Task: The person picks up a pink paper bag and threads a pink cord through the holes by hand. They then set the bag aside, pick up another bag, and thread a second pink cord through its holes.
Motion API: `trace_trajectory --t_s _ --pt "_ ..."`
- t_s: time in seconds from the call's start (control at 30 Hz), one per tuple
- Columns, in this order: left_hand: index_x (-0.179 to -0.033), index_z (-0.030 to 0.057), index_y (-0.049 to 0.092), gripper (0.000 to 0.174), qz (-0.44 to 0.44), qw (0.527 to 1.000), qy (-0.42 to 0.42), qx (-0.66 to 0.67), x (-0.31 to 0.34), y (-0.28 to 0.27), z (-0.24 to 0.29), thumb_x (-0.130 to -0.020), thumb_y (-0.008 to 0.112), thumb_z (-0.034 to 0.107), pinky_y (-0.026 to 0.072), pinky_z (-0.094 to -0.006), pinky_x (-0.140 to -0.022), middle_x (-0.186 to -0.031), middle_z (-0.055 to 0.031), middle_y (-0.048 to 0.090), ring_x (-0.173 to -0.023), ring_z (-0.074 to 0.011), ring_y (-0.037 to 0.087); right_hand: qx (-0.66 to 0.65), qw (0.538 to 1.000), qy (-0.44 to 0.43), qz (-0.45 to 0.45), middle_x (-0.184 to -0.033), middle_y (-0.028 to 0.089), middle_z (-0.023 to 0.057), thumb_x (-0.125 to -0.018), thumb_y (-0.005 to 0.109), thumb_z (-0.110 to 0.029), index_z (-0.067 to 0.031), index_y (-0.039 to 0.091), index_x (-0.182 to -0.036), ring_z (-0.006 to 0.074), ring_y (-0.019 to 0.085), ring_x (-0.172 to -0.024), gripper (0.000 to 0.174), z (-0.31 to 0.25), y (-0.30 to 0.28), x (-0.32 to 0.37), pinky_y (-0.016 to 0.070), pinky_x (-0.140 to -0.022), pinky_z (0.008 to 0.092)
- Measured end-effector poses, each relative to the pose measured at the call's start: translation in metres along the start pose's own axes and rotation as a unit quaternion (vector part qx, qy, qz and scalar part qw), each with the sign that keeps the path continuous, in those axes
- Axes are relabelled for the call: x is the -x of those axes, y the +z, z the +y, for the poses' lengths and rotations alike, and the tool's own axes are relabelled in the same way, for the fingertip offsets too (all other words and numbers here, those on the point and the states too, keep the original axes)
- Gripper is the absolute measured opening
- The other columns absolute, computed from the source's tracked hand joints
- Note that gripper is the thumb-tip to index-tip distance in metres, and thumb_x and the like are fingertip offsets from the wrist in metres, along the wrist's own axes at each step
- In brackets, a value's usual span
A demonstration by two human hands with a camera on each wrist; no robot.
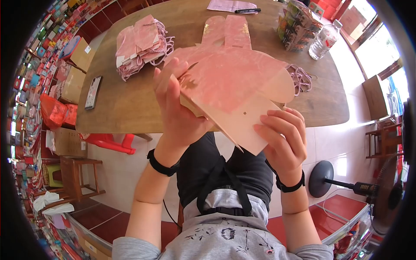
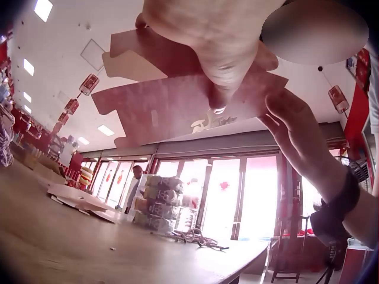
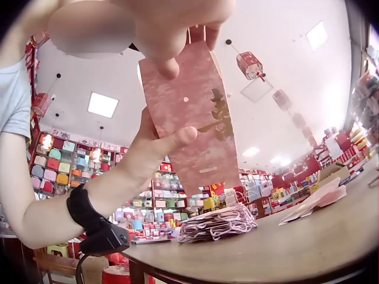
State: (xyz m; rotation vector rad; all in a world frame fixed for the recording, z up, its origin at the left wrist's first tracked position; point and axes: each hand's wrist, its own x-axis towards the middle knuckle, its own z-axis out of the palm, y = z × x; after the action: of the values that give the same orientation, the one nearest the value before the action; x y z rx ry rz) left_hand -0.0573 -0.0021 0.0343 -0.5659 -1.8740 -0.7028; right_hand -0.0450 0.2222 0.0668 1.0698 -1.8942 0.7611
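Both hands hold a pink card gift bag (image 1: 225, 78) above the table's near edge, its loose panels spread apart. My left hand (image 1: 177, 106) grips its left side, fingers at the upper edge; in the right wrist view the left thumb (image 3: 185, 136) lies on a face with a gold character (image 3: 220, 115). At the lower right corner, my right hand (image 1: 286, 134) pinches a pale panel, fingers on top, close to a small punched hole (image 1: 245, 113). Behind it on the table lie flat pink bag pieces (image 1: 226, 32) and loose pink cords (image 1: 301, 80).
A pile of pink bags with cord handles (image 1: 141, 47) lies at the table's left, near a phone (image 1: 93, 92). Wrapped packets (image 1: 299, 26), a plastic bottle (image 1: 325, 40) and a pen (image 1: 248, 10) stand or lie toward the back. A red stool (image 1: 115, 142) is below the left edge.
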Motion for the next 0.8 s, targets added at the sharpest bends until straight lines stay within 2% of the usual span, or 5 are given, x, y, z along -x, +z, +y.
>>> trace_trajectory --t_s 0.6,0.67,0.7,0.73,0.8 --pt "-0.143 0.0017 0.01 0.105 0.04 0.996 -0.077 0.006 0.019 -0.009 0.026 -0.069 0.078 0.03 0.0211 -0.0477 -0.107 -0.13 -0.017 0.039 -0.123 -0.0333 0.037 0.016 0.997 0.021 -0.07 -0.092 0.065 0.0038 -0.065 0.07 -0.014 -0.0135 0.068 -0.09 0.0213 0.061 -0.091 0.024 -0.029 -0.016 -0.002 0.0404 -0.092 0.0394" --pt "-0.143 -0.0008 0.009 0.112 -0.041 0.989 -0.144 -0.013 0.008 -0.014 0.036 -0.064 0.082 0.03 0.0226 -0.0451 -0.106 -0.131 -0.0179 0.039 -0.124 -0.0331 0.033 -0.079 0.994 0.069 -0.016 -0.101 0.064 0.0094 -0.07 0.073 -0.022 -0.0131 0.061 -0.103 0.0269 0.061 -0.097 0.036 -0.027 -0.013 -0.001 0.0389 -0.095 0.0428" --pt "-0.142 -0.0021 0.009 0.116 -0.122 0.922 -0.367 -0.004 0.012 -0.023 0.051 -0.061 0.083 0.033 0.0247 -0.0429 -0.105 -0.132 -0.018 0.036 -0.124 -0.0325 0.032 -0.112 0.991 0.072 -0.032 -0.112 0.058 0.0185 -0.075 0.073 -0.031 -0.0092 0.05 -0.116 0.0336 0.058 -0.104 0.053 -0.021 -0.018 0.001 0.0377 -0.097 0.045" --pt "-0.142 -0.0021 0.009 0.116 -0.121 0.922 -0.366 -0.005 0.009 -0.025 0.05 -0.061 0.083 0.033 0.0247 -0.0429 -0.105 -0.132 -0.018 0.036 -0.124 -0.0325 0.032 -0.112 0.991 0.072 -0.031 -0.112 0.058 0.0185 -0.075 0.073 -0.031 -0.0092 0.05 -0.116 0.0336 0.058 -0.104 0.053 -0.02 -0.015 0.001 0.0377 -0.097 0.045" --pt "-0.142 -0.0017 0.008 0.117 -0.072 0.984 -0.161 0.027 -0.006 -0.025 0.044 -0.06 0.084 0.031 0.0254 -0.0424 -0.104 -0.135 -0.0171 0.032 -0.125 -0.0314 0.031 -0.194 0.962 0.138 0.132 -0.12 0.05 0.0233 -0.077 0.072 -0.036 -0.004 0.042 -0.121 0.0365 0.055 -0.109 0.062 -0.017 -0.009 0.004 0.0379 -0.097 0.0452"
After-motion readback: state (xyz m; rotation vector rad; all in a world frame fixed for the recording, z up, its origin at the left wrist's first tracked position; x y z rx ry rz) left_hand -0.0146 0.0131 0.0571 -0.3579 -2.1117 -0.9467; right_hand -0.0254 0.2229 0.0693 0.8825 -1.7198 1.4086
